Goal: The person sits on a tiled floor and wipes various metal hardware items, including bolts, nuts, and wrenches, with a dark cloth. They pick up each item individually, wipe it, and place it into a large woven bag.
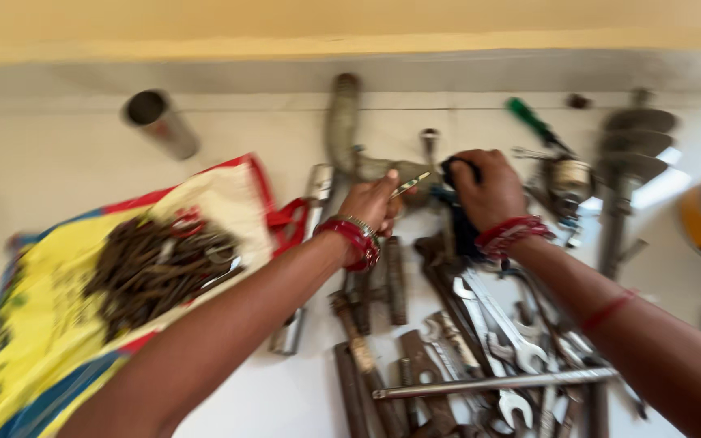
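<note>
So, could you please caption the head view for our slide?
Left hand pinches a thin metal strip; right hand grips dark cloth above rusty spanners.

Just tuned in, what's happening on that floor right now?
A person reaches both hands over a spread of old wrenches and rusty tools on a white surface. The left hand pinches a small thin metal piece; the right hand grips a dark cloth beside it. A yellow bag on the left carries a pile of rusty parts. The picture is blurred.

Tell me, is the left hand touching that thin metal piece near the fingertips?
Touching. The head view shows the left hand pinching one end of the thin metal piece between its fingertips, though blur hides the exact grip.
</note>
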